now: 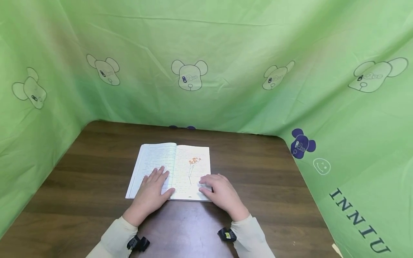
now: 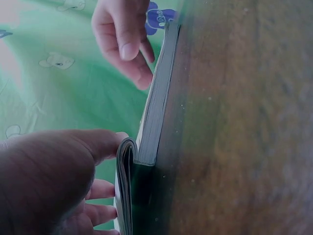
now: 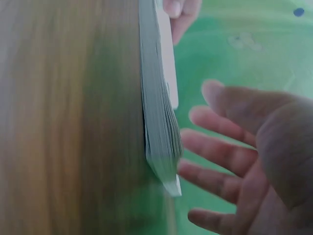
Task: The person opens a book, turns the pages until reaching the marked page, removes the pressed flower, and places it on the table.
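Observation:
An open book (image 1: 184,154) lies flat on the wooden table, with lines of print and an orange flower drawing (image 1: 194,161) on its right page. My left hand (image 1: 151,193) rests on the left page, fingers spread and straight, thumb near the spine. In the left wrist view the page block (image 2: 126,186) curves under that hand. At the right page's lower right edge is my right hand (image 1: 222,191), its fingers loosely bent over the paper. The right wrist view shows its spread fingers beside the thick page edges (image 3: 159,112), pinching nothing.
The brown wooden table (image 1: 258,172) extends around the book. Green cloth (image 1: 226,107) printed with bear heads hangs along the back and both sides. Each sleeved wrist wears a black strapped device, one left (image 1: 138,243) and one right (image 1: 227,235).

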